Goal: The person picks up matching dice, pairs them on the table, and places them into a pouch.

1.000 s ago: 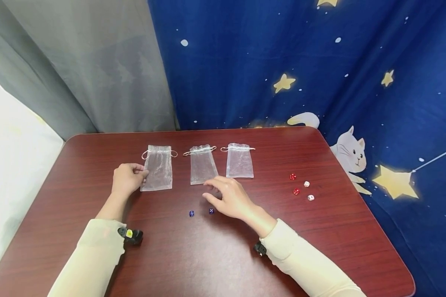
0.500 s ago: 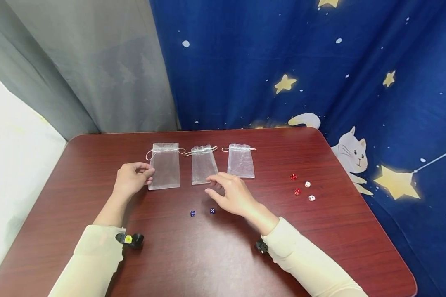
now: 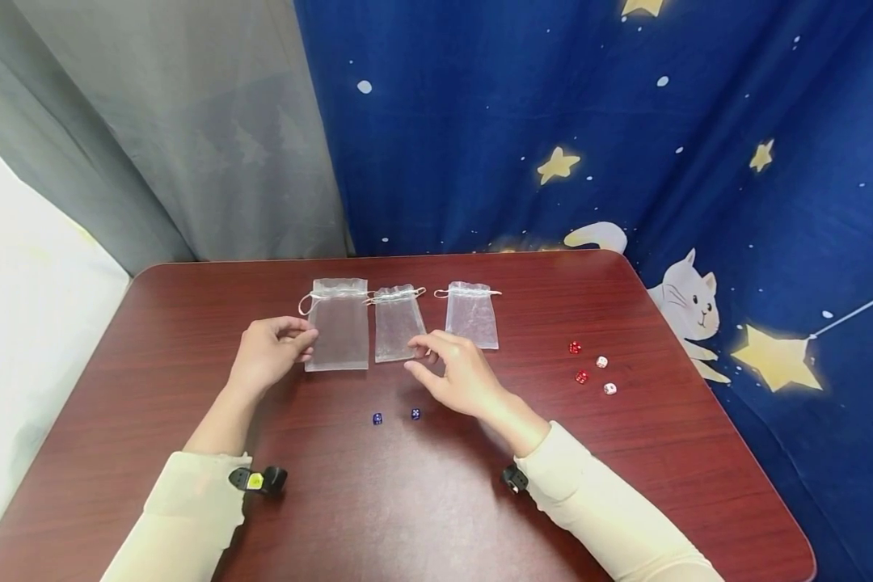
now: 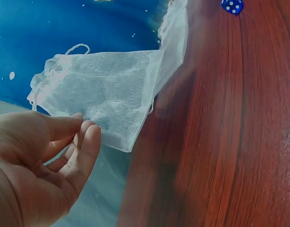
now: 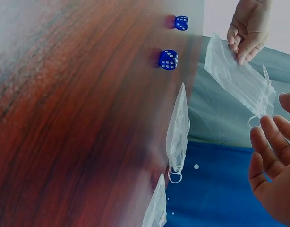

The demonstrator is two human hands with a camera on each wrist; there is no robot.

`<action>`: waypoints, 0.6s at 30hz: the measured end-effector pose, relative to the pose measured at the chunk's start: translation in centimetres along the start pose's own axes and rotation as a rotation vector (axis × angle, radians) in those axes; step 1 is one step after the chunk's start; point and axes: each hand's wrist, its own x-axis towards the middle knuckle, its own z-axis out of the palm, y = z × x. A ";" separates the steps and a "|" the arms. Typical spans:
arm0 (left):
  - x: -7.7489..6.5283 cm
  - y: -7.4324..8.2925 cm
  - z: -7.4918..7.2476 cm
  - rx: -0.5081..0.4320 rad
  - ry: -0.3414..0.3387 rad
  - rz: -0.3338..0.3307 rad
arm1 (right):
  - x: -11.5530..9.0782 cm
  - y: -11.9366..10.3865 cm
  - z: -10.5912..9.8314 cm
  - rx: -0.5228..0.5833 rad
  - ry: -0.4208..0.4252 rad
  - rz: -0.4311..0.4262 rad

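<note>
My left hand point(image 3: 271, 349) pinches a sheer white drawstring pouch point(image 3: 340, 327) by its left edge, between thumb and fingers. In the left wrist view this pouch point(image 4: 107, 90) hangs raised off the table. My right hand point(image 3: 461, 372) hovers near the lower right corner of a second pouch point(image 3: 397, 325); in the right wrist view its loosely bent fingers point(image 5: 270, 149) hold nothing. A third pouch point(image 3: 473, 315) lies flat to the right. Two blue dice, one on the left point(image 3: 377, 419) and one on the right point(image 3: 415, 414), sit in front of the pouches.
Red dice point(image 3: 581, 377) and white dice point(image 3: 609, 389) lie on the right of the brown table point(image 3: 422, 509). A blue star-patterned curtain point(image 3: 466, 121) and a grey curtain point(image 3: 211, 145) hang behind the table's far edge.
My left hand has moved to the right with the pinched pouch, bringing it up beside the middle one. My right hand has shifted only slightly. The dice have stayed in place.
</note>
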 end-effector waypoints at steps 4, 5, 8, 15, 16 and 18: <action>-0.3 0.4 0.2 0.007 0.009 0.016 | 0.2 -0.1 -0.2 0.001 0.013 0.007; -0.4 0.5 0.3 0.006 0.009 0.019 | 0.3 -0.1 -0.2 0.006 0.017 0.007; -0.7 0.9 0.4 -0.014 -0.002 0.021 | 0.6 -0.2 -0.4 0.024 0.031 0.006; -1.0 1.8 0.8 -0.049 -0.044 0.032 | 1.0 -0.1 -0.7 0.056 0.066 0.021; -1.1 1.9 0.9 -0.048 -0.049 0.035 | 1.0 0.0 -0.7 0.061 0.071 0.025; -1.2 2.0 1.1 -0.040 -0.055 0.042 | 1.1 0.1 -0.8 0.069 0.078 0.033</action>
